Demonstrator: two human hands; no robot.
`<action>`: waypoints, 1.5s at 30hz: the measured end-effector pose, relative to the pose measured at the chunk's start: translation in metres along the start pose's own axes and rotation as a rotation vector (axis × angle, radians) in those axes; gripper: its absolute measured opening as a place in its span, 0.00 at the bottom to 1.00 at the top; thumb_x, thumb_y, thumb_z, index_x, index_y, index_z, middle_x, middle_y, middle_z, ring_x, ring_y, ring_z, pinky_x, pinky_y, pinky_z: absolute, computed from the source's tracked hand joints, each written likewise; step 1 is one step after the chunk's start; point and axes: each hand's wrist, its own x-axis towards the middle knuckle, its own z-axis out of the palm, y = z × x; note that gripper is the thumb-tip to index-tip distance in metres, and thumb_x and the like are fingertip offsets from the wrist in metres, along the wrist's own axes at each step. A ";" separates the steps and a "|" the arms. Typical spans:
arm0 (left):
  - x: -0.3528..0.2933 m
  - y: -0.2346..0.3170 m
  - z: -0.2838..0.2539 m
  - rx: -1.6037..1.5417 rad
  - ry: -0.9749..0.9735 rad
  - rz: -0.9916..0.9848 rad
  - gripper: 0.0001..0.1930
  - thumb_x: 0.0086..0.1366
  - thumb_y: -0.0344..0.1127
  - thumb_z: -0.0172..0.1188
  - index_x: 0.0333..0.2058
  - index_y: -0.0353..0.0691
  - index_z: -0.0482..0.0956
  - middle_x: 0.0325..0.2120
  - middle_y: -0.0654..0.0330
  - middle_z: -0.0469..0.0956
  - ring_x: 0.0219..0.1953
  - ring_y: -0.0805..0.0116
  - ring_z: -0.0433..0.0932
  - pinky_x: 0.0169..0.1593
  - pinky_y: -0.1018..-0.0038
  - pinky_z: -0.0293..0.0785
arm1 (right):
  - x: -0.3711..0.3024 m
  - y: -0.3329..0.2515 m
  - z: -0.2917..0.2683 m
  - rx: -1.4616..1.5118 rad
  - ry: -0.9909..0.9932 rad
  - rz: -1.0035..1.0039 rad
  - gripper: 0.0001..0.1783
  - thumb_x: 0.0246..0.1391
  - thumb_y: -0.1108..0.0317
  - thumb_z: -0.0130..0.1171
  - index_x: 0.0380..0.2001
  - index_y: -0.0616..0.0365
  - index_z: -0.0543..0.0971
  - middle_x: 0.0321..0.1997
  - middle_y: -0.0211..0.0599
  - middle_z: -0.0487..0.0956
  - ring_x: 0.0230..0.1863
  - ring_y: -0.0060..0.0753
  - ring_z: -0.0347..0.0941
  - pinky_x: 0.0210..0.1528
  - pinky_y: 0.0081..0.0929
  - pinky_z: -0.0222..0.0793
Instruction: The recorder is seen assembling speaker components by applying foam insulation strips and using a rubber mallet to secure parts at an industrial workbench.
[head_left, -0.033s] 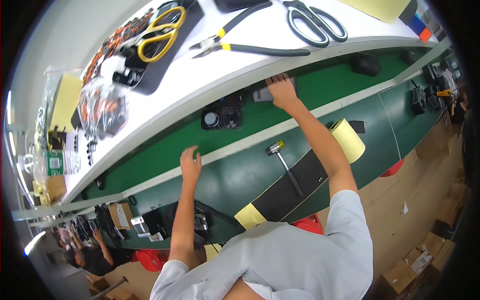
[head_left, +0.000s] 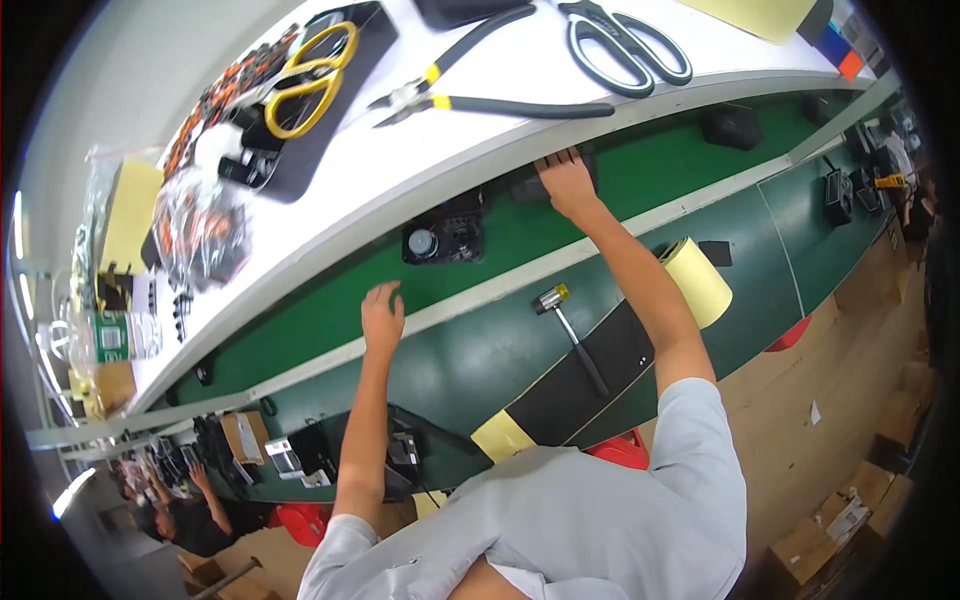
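My left hand (head_left: 382,318) hovers in front of the long green shelf (head_left: 300,322), fingers loosely curved and thumb apart, with nothing in it. A black tray (head_left: 462,240) with a round grey-lidded container (head_left: 423,243) sits beyond it. Reaching in below the white upper shelf, my right hand (head_left: 567,185) rests its extended fingers over a dark, flat, box-like thing (head_left: 528,186). The white shelf's edge partly covers that thing, and its kind is unclear. On the dark green bench (head_left: 460,350), between my arms, a hammer (head_left: 572,335) with a yellow-and-silver head lies on a black mat (head_left: 550,395).
A yellow roll (head_left: 695,280) stands beside my right forearm. Cutting pliers (head_left: 430,95), black-handled scissors (head_left: 625,50) and yellow-handled scissors (head_left: 315,85) lie on the white shelf (head_left: 370,160). A co-worker (head_left: 190,515) is at far left; cardboard boxes (head_left: 815,545) sit at lower right.
The flat thing under my right hand showed light grey before and looks dark now. My left hand has barely shifted. The upper-shelf items sit slightly further left in view.
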 end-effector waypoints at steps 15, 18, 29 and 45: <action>0.207 -0.014 0.105 0.421 -0.434 0.374 0.12 0.59 0.43 0.64 0.35 0.41 0.85 0.31 0.46 0.83 0.38 0.48 0.83 0.41 0.56 0.78 | -0.144 -0.071 -0.048 0.770 0.246 0.443 0.15 0.47 0.70 0.59 0.40 0.60 0.75 0.46 0.50 0.75 0.50 0.54 0.72 0.51 0.48 0.67; 0.215 0.029 0.100 0.524 -0.567 0.444 0.16 0.52 0.48 0.71 0.29 0.40 0.86 0.28 0.47 0.83 0.36 0.48 0.83 0.39 0.57 0.78 | -0.215 -0.141 -0.084 1.138 0.023 0.497 0.03 0.51 0.70 0.57 0.30 0.56 0.75 0.25 0.45 0.75 0.30 0.50 0.76 0.32 0.45 0.72; 0.127 0.033 0.040 0.545 -0.583 0.218 0.11 0.51 0.40 0.68 0.32 0.41 0.86 0.30 0.47 0.83 0.36 0.46 0.84 0.43 0.55 0.80 | -0.383 -0.261 -0.091 0.912 -0.755 0.686 0.15 0.51 0.58 0.59 0.33 0.59 0.78 0.33 0.48 0.81 0.37 0.53 0.81 0.40 0.49 0.77; -0.162 0.076 0.003 0.163 -0.206 -0.672 0.17 0.55 0.46 0.68 0.32 0.35 0.85 0.29 0.41 0.82 0.37 0.40 0.82 0.44 0.53 0.79 | -0.399 -0.268 -0.090 0.741 -0.552 0.381 0.25 0.41 0.62 0.71 0.39 0.61 0.71 0.42 0.50 0.73 0.48 0.51 0.73 0.49 0.46 0.70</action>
